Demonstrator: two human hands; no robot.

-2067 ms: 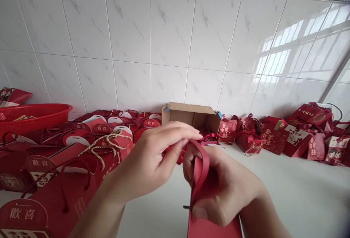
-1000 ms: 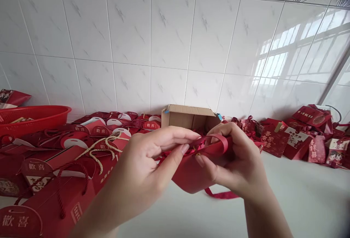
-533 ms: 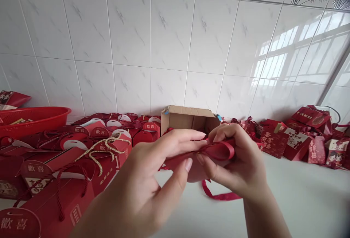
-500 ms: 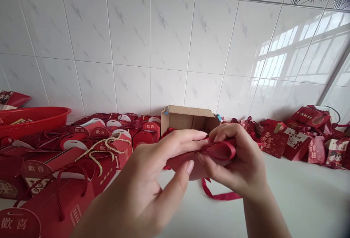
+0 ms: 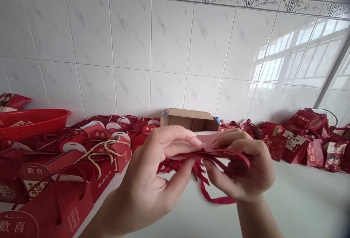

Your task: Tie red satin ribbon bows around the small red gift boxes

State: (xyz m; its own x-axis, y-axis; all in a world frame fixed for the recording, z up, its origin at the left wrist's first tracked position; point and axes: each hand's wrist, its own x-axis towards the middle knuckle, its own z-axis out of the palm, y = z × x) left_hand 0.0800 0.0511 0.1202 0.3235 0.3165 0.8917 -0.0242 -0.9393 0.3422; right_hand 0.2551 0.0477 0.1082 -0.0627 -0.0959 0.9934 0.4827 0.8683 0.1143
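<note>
Both my hands are raised over the white table around a red paper piece (image 5: pixel 210 140), seen nearly edge-on, with a red ribbon (image 5: pixel 245 159) across its near side. My left hand (image 5: pixel 153 168) is closed on the left end, thumb underneath and fingers on top. With thumb and fingers pinched at the middle, my right hand (image 5: pixel 246 172) grips the ribbon and the paper's right part. A ribbon loop curves out past its thumb. The fingers hide whether the paper is a box or a bag. Below and behind lie loose red ribbons (image 5: pixel 214 198) on the table.
Red gift boxes (image 5: pixel 58 203) with rope handles crowd the left side, beside a red plastic basket (image 5: pixel 54 114). An opened cardboard box (image 5: pixel 188 113) stands against the tiled wall. Several red gift bags (image 5: pixel 273 143) are heaped at the right. The white table (image 5: pixel 306 201) lies in front.
The red paper has tipped to a flatter, more edge-on view. My right hand has moved slightly right and down, and the ribbon loop reaches farther right. The camera view has shifted slightly.
</note>
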